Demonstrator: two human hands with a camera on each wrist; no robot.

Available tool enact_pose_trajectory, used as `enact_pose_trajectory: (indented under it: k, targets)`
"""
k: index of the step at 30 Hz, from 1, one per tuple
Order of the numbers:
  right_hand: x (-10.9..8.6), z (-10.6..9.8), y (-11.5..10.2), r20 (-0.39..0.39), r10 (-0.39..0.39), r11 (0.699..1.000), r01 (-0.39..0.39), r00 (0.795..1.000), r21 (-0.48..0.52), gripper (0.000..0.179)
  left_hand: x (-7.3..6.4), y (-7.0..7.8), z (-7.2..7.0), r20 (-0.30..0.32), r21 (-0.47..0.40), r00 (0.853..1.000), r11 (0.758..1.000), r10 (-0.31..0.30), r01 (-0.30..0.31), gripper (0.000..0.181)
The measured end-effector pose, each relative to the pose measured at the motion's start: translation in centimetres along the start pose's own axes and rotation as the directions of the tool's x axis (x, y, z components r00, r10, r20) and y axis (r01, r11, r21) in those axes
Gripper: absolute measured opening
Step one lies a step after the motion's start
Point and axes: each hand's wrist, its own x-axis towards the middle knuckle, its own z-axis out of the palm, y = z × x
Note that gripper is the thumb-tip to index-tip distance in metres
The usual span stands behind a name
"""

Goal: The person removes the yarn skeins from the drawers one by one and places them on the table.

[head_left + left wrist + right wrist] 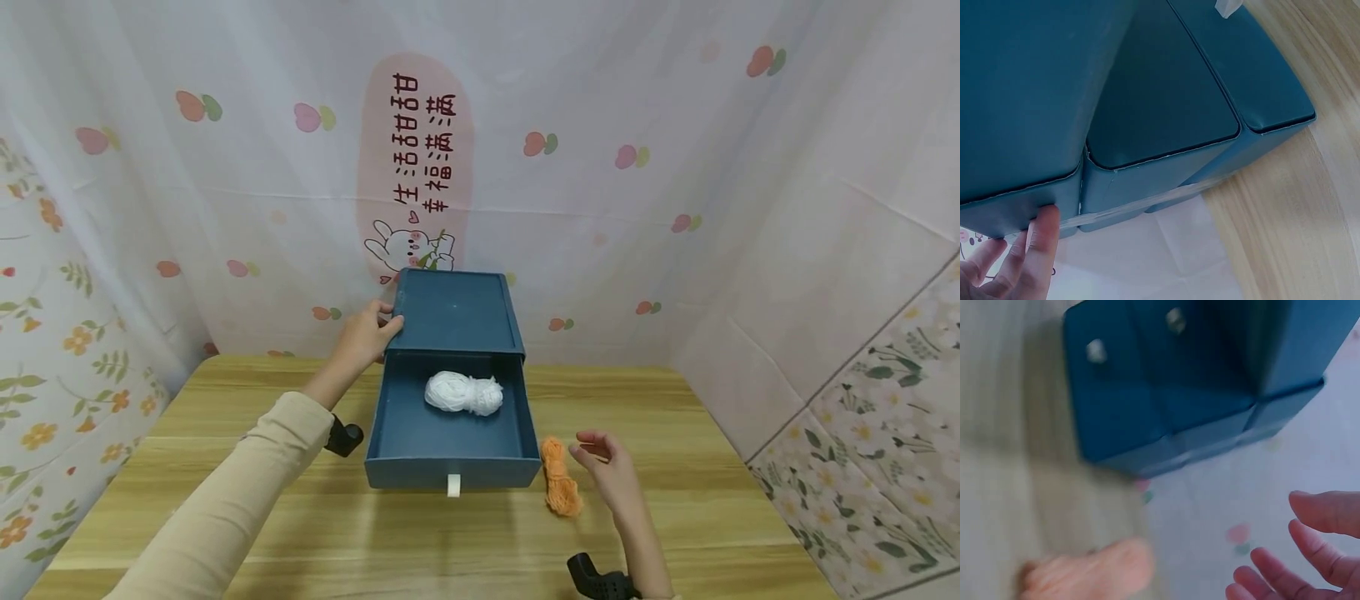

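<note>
Cloth (585,100) printed with fruit-like shapes, a rabbit and red characters hung behind the far edge of the table (720,517), and flowered fabric (71,392) fell along the left edge. Pale yellowish wood grain ran from side to side across the tabletop. Toward the far edge, roughly midway between left and right, stood a dark blue box (453,312); its top drawer (442,437) was pulled out toward the near edge, and a white yarn bundle (463,393) lay inside. An orange yarn bundle (558,479) lay on the table just past the drawer, toward the right edge. The person's right hand (611,475) hung just beyond it on that same side, fingers loosely bent and spread, thumb apart from them, their tips clear of the yarn. The left hand (367,333) rested against the box's left side, fingers pressing its wall, thumb on its top edge.
</note>
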Motion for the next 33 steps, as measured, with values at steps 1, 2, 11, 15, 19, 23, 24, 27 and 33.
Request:
enact_pose_trajectory:
  k: [1,2,11,15,19,23,24,27,33]
  targets:
    - [-0.1,-0.1,-0.7,-0.004,-0.021,1.0,0.021,1.0,0.009,0.031,0.0,0.0,0.0,0.0,-0.004,1.0,1.0,-0.001,0.001,0.047]
    - [-0.3,-0.1,-1.5,-0.004,-0.038,0.999,0.038,0.999,0.02,0.03,0.0,0.0,0.0,0.002,-0.004,1.0,1.0,-0.002,0.002,0.047]
    - [-2.0,0.5,-9.0,0.028,-0.335,0.941,0.333,0.942,0.062,0.029,-0.1,-0.2,0.0,-0.008,-0.014,1.0,1.0,-0.008,0.008,0.046]
    - [-2.6,1.8,-11.4,0.094,-0.466,0.883,0.469,0.88,-0.011,0.03,-0.1,-0.2,0.0,-0.006,-0.017,1.0,1.0,-0.006,0.006,0.046]
    - [-2.5,3.7,-12.8,0.23,-0.506,0.832,0.54,0.832,-0.125,0.036,-0.1,-0.1,0.0,-0.01,-0.02,1.0,1.0,-0.004,0.004,0.046]
    - [-2.0,5.4,-13.4,0.354,-0.452,0.808,0.544,0.819,-0.228,0.044,-0.2,-0.1,0.0,-0.008,-0.02,1.0,1.0,-0.003,0.003,0.046]
    - [-1.8,5.8,-13.5,0.375,-0.435,0.803,0.541,0.819,-0.251,0.046,-0.2,-0.1,0.1,-0.005,-0.021,1.0,1.0,-0.002,0.002,0.046]
    - [-1.1,6.7,-13.5,0.42,-0.397,0.778,0.543,0.816,-0.318,0.049,-0.2,0.0,0.2,-0.004,-0.024,1.0,1.0,-0.003,0.003,0.046]
    - [-0.3,7.7,-13.4,0.482,-0.344,0.708,0.56,0.806,-0.431,0.055,-0.2,0.0,0.2,-0.01,-0.025,1.0,1.0,-0.007,0.007,0.045]
